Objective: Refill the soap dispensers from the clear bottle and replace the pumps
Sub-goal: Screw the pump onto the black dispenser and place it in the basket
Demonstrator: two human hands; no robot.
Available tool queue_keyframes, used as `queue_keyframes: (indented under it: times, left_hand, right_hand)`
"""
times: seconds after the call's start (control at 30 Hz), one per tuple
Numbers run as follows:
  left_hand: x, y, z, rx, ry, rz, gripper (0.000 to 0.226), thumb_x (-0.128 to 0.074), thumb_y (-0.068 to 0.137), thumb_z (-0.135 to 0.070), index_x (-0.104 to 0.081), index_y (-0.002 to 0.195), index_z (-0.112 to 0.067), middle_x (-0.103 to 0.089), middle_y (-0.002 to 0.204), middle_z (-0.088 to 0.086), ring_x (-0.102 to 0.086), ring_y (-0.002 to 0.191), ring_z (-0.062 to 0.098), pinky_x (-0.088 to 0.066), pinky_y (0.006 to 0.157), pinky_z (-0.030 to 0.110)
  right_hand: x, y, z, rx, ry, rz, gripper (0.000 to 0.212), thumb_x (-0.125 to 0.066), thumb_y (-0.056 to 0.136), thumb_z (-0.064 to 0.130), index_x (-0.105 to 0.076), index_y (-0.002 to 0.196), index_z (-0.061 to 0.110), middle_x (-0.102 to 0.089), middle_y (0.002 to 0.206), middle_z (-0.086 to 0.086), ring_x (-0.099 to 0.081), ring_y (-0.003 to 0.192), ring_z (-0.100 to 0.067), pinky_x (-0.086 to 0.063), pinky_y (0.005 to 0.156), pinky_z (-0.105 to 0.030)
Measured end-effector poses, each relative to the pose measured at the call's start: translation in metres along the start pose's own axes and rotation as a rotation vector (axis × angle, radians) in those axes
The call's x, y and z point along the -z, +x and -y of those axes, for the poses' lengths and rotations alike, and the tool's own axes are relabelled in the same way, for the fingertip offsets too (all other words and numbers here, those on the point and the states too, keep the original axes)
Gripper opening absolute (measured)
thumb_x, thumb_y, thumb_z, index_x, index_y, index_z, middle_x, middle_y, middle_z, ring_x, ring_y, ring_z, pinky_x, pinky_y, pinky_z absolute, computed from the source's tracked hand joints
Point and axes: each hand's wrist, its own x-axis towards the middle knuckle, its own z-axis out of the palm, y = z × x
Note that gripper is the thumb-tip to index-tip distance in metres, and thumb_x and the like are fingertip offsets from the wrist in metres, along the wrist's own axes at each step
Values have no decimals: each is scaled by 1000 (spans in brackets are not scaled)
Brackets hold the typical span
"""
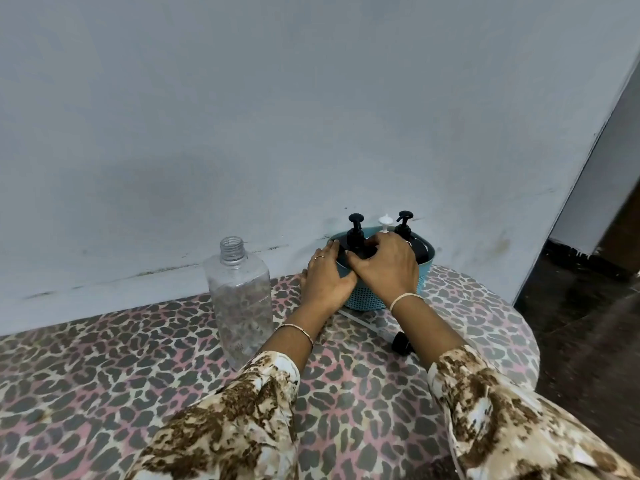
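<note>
While the right grip [384, 268] curls round the front dispenser [344, 247], pump [356, 219] upright just above it, the left grip [325, 278] lies flat-fingered on the basket [365, 300], with the clear bottle [240, 299] upright off to its left, nearer that grip.

Likely a home, leopard-print tablecloth [104, 375], scuffed pale painted wall [242, 98], dark floor [588, 323] at right.

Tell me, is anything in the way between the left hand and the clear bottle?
Nothing visible is. Only bare leopard-print tablecloth lies between the left hand, resting on the side of the teal basket, and the upright, uncapped clear bottle. The right hand grips the black soap dispenser inside it.
</note>
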Motion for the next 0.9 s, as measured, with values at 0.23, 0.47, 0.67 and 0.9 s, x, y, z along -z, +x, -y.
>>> queue_keyframes:
  times: [0.23, 0.47, 0.67, 0.9]
  left_hand:
    - [2, 9, -3, 6, 69, 0, 53, -48, 90, -40, -45, 142, -26, -41, 150, -5, -36, 138, 22, -32, 110, 53]
    - [1, 2, -8, 0, 159, -8, 52, -42, 92, -37, -42, 143, -27, -36, 153, -8, -35, 139, 22, -30, 110, 55]
    - [5, -2, -9, -16, 216, 70, 54, -35, 98, -38, -28, 151, -25, -18, 161, -7, -22, 145, 24, -26, 113, 56]
    - [4, -25, -8, -123, 148, -26, 63, -49, 94, -38, -26, 150, -20, -20, 160, 3, -19, 147, 25, -25, 116, 52]
  right_hand:
    - [4, -7, -9, 32, -97, 10, 26, -58, 87, 34, -72, 88, 12, -69, 85, -9, -54, 99, -27, -44, 70, -32]
    - [0, -15, -19, 106, -153, 0, 30, -55, 84, 21, -71, 109, 17, -70, 103, -3, -52, 106, -25, -46, 83, -35]
    - [-5, -19, -22, 133, -191, 2, 33, -52, 87, 21, -68, 115, 16, -69, 112, 0, -52, 109, -24, -45, 89, -37]
    - [7, -40, -32, 41, 179, -10, 38, -54, 91, 18, -58, 129, 16, -55, 137, 2, -32, 137, -21, -30, 110, -36]
